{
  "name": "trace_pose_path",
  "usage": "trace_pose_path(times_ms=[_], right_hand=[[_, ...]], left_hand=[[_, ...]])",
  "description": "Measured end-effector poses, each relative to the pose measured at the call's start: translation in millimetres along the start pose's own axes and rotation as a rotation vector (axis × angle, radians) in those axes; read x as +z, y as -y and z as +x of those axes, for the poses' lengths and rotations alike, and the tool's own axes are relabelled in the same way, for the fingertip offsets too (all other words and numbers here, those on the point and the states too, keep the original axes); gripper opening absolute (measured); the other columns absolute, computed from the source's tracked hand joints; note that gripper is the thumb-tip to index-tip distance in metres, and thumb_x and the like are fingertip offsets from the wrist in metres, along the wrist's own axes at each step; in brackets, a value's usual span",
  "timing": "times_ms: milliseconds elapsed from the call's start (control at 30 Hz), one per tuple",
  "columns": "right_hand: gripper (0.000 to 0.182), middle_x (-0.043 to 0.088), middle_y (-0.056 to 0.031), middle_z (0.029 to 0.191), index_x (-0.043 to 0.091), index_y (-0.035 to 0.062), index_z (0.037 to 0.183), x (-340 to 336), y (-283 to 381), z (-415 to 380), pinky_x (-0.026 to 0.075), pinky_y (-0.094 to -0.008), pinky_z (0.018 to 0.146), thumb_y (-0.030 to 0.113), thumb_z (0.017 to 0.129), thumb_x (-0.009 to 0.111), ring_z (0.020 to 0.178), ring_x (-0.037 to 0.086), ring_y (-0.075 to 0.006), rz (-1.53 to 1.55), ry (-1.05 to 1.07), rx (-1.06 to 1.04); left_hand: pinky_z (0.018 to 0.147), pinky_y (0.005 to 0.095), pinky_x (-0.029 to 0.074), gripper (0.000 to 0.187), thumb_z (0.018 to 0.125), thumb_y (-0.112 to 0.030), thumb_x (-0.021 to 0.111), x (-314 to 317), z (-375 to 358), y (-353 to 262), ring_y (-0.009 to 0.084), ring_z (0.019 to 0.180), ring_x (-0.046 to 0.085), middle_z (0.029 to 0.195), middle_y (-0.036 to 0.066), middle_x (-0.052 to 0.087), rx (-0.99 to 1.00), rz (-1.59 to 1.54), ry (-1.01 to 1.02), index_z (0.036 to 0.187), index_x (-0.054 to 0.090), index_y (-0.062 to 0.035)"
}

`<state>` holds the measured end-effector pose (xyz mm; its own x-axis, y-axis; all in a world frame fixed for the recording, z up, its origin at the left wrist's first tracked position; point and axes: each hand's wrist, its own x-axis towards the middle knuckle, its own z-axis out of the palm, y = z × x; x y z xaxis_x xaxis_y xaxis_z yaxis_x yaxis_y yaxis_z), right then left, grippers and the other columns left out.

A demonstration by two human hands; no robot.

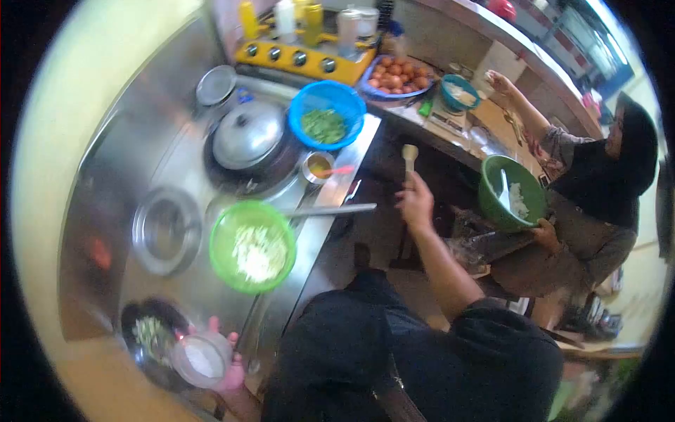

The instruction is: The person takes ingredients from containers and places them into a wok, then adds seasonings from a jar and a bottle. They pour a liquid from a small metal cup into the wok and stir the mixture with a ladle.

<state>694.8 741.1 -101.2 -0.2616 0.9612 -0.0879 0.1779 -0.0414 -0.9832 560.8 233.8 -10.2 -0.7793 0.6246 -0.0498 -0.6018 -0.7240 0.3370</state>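
My left hand (230, 371) is wrapped round a clear round container (202, 360) with white contents, at the lower left. It is over the edge of a dark pan (144, 355) that holds pale chopped pieces. My right hand (418, 202) grips a light-coloured wooden utensil (410, 158), raised upright in the middle of the view beyond the counter's edge. Between my hands, a bright green bowl (219, 246) of pale chopped food sits on the steel counter (281, 281).
A lidded pot (247, 137), a blue basket (327, 91) of green leaves and a metal cup (309, 169) stand farther back. Eggs (397, 74) fill a tray. At the right, a person (598, 211) holds a green bowl (492, 211) of white food.
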Motion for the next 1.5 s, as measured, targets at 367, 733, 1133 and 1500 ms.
trace_pose_path(times_ms=[367,733,1133,1500], right_hand=[[0.047,0.060,-0.0226,0.111,0.055,0.0066,0.123,-201,-104,383,0.047,-0.0432,0.089,0.015,0.077,0.063,0.103,0.059,-0.0337,-0.811,-0.481,-0.111],[0.062,0.060,-0.0176,0.120,0.056,0.0055,0.123,-237,-77,399,0.044,-0.0417,0.096,0.029,0.069,0.076,0.110,0.057,-0.0337,-0.674,-0.406,-0.278],[0.040,0.056,-0.0103,0.113,0.055,0.0084,0.120,-140,-19,276,0.044,-0.0348,0.089,0.029,0.086,0.061,0.104,0.053,-0.0219,-0.064,0.215,-0.008],[0.062,0.050,-0.0197,0.128,0.054,0.0116,0.130,-247,35,397,0.040,-0.0426,0.099,0.027,0.074,0.075,0.115,0.051,-0.0345,-0.660,-0.497,-0.224]], left_hand=[[0.078,0.0626,0.049,0.068,0.089,-0.057,0.045,78,269,317,0.0599,0.113,0.044,0.147,0.025,0.026,-0.848,-0.112,-0.017,0.144,0.030,-0.0191],[0.052,0.0382,0.051,0.062,0.089,-0.060,0.037,62,377,496,0.0398,0.087,0.062,0.127,0.018,0.053,-1.096,0.176,-0.003,0.133,0.045,-0.0166],[0.075,0.0318,0.050,0.046,0.096,-0.048,0.043,56,400,632,0.0177,0.093,0.056,0.111,0.008,0.053,-0.581,0.769,0.148,0.126,0.041,-0.0137],[0.107,0.0440,0.030,0.109,0.066,-0.039,0.078,321,767,587,0.0413,0.127,0.036,0.135,0.033,0.035,0.653,1.413,0.319,0.141,0.016,0.0093]])
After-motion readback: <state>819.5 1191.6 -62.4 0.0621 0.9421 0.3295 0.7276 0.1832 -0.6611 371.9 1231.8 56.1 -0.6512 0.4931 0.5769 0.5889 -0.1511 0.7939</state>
